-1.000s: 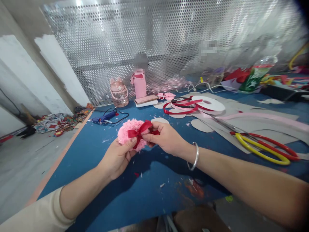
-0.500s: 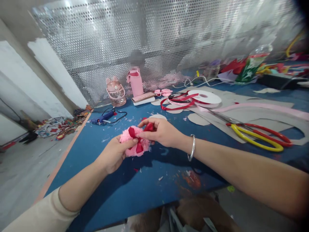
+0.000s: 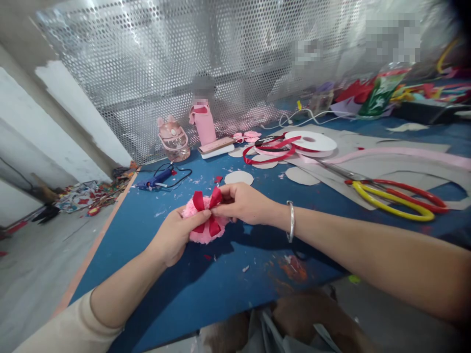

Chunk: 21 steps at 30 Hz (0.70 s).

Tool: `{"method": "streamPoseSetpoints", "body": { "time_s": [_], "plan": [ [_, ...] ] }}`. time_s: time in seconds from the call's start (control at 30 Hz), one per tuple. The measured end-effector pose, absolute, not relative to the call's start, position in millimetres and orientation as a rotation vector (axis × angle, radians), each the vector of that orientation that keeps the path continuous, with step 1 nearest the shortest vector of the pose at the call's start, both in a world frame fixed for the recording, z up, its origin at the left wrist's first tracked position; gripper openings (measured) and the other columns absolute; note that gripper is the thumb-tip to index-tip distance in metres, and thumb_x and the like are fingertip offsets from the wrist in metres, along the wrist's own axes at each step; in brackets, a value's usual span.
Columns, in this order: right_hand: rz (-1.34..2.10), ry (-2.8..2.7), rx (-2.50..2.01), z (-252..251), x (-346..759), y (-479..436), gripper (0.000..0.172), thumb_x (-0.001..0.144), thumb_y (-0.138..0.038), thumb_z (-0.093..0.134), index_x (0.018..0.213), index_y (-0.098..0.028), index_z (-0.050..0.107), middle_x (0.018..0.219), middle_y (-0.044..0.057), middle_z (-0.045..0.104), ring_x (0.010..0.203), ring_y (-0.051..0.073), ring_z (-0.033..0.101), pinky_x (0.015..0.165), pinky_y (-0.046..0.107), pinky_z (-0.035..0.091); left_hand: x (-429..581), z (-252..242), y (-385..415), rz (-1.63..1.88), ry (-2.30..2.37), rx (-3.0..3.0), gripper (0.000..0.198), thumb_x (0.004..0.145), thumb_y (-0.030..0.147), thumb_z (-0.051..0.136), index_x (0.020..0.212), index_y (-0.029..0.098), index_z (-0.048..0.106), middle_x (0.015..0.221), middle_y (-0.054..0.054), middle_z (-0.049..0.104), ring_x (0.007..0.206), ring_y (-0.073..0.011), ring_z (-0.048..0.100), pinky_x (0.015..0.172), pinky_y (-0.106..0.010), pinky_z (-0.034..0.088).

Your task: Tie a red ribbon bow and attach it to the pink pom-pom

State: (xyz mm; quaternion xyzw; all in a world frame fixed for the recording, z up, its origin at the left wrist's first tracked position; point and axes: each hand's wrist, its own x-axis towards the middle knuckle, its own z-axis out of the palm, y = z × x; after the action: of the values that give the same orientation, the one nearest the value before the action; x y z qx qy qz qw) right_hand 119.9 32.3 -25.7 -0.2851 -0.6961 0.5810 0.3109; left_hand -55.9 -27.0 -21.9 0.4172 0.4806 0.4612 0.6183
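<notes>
A round, fluffy pink pad [image 3: 206, 238] is held just above the blue table, with a red ribbon bow [image 3: 199, 201] lying across its face. My left hand [image 3: 176, 234] grips the pad from the left, its thumb pressed over the middle of the bow. From the right, my right hand [image 3: 243, 203] pinches the ribbon near the bow's centre and upper right loop. Its fingertips partly cover the ribbon and the pad's right edge.
Left of the hands lies a blue glue gun [image 3: 154, 180]. Scissors [image 3: 392, 201] with red and yellow handles, a white ribbon spool [image 3: 311, 142] and grey cardboard [image 3: 346, 139] are at the right. Pink bottles stand against the perforated metal screen [image 3: 154, 63]. A cut disc [image 3: 239, 178] lies behind my right hand.
The bow's loops now show more fully, the upper two standing up. My right fingers have shifted from the right loop down towards the bow's centre. My left hand keeps its hold.
</notes>
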Motion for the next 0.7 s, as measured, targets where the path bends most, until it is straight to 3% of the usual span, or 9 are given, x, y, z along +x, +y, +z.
{"method": "streamPoseSetpoints", "body": {
  "time_s": [0.17, 0.37, 0.47, 0.6, 0.7],
  "plan": [
    [1.201, -1.8, -0.839, -24, 120, 28, 0.031, 0.07, -0.034, 0.069, 0.092, -0.018, 0.055, 0.084, -0.001, 0.056, 0.061, 0.009, 0.046, 0.054, 0.024, 0.042, -51, -21, -28, 1.098, 1.132, 0.941, 0.035, 0.065, 0.029, 0.085, 0.093, 0.013, 0.072, 0.081, -0.004, 0.076, 0.069, -0.0124, 0.068, 0.066, -0.02, 0.052],
    [0.961, -1.791, -0.815, -21, 122, 22, 0.024, 0.076, -0.037, 0.067, 0.078, -0.02, 0.05, 0.071, -0.004, 0.05, 0.06, 0.01, 0.042, 0.055, 0.024, 0.038, -47, -21, -27, 1.231, 1.094, 0.882, 0.035, 0.066, 0.031, 0.084, 0.092, 0.013, 0.07, 0.077, -0.004, 0.075, 0.064, -0.0121, 0.067, 0.062, -0.02, 0.053],
    [0.999, -1.915, -0.82, -25, 120, 18, 0.025, 0.08, -0.035, 0.063, 0.066, -0.018, 0.052, 0.059, -0.004, 0.048, 0.055, 0.009, 0.041, 0.051, 0.023, 0.034, -47, -21, -25, 1.31, 1.066, 0.821, 0.032, 0.066, 0.03, 0.084, 0.091, 0.014, 0.07, 0.076, -0.003, 0.075, 0.062, -0.0129, 0.067, 0.06, -0.021, 0.054],
    [1.107, -1.963, -0.915, -27, 116, 12, 0.024, 0.079, -0.034, 0.063, 0.064, -0.016, 0.059, 0.056, -0.004, 0.053, 0.05, 0.008, 0.043, 0.047, 0.021, 0.033, -47, -20, -27, 1.317, 1.042, 0.8, 0.029, 0.066, 0.024, 0.083, 0.089, 0.014, 0.068, 0.077, -0.003, 0.075, 0.062, -0.0134, 0.067, 0.06, -0.023, 0.056],
    [1.313, -1.88, -1.017, -22, 113, 11, 0.026, 0.082, -0.028, 0.059, 0.059, -0.017, 0.057, 0.051, -0.004, 0.053, 0.042, 0.007, 0.045, 0.042, 0.02, 0.032, -46, -20, -29, 1.294, 1.05, 0.816, 0.024, 0.067, 0.024, 0.082, 0.083, 0.013, 0.068, 0.074, -0.004, 0.074, 0.064, -0.0142, 0.068, 0.062, -0.023, 0.056]
  ]
}}
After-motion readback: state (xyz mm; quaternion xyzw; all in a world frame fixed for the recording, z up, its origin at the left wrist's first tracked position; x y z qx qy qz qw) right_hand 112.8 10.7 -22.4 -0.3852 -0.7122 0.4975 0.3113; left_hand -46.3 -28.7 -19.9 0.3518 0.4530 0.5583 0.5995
